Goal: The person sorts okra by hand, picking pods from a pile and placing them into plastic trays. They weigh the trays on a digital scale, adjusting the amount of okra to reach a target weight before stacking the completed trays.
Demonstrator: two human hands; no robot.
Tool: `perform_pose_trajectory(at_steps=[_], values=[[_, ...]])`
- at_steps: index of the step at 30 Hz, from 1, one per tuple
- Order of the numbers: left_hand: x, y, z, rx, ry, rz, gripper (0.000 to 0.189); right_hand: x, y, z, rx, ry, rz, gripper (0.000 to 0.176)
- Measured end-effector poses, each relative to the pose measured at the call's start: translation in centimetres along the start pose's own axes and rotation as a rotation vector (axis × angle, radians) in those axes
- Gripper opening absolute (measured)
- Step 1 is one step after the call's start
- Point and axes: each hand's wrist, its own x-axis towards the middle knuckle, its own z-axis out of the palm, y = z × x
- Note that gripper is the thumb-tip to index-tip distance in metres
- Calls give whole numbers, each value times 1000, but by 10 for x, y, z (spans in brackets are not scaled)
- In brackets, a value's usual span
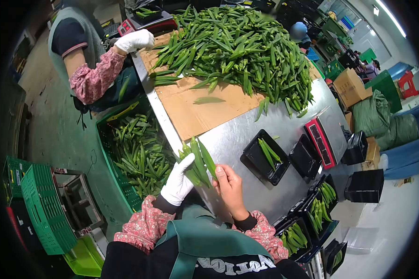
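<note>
My left hand (178, 182), in a white glove, is closed round a small bunch of green okra pods (195, 160) over the table's near edge. Bare-skinned, my right hand (229, 188) pinches the lower end of one long okra pod (206, 158) at the right side of that bunch. To the right lies a black tray (265, 160) with a few okra pods (269, 152) in it. Beyond my hands a large heap of okra (237, 51) covers the far part of the table, partly on a cardboard sheet (191, 111).
A green crate (108, 160) full of okra stands on the floor at left. At right are another black tray (305, 157), a red scale (320, 142) and filled trays (319, 211). A co-worker's white-gloved hand (136, 41) is at the table's far left corner.
</note>
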Motion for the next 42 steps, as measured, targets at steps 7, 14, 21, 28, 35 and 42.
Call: perform_pose_trajectory(at_steps=[7,14,21,28,35,42], values=[[4,-16,12,5,54,-101,33,-7,-3,-23,192,-10,112,30],[15,-46,21,-2,-31,-168,31,-14,0,-57,406,36,252,29],[46,-112,42,-30,-113,-351,32,-2,10,-132,67,475,2,25],[95,-183,75,-44,35,-382,17,41,56,-206,-331,547,-45,28],[86,-187,42,18,81,-482,12,68,88,-227,-707,656,-250,26],[53,-92,-20,-44,169,-604,29,26,79,-226,-279,742,-112,23]])
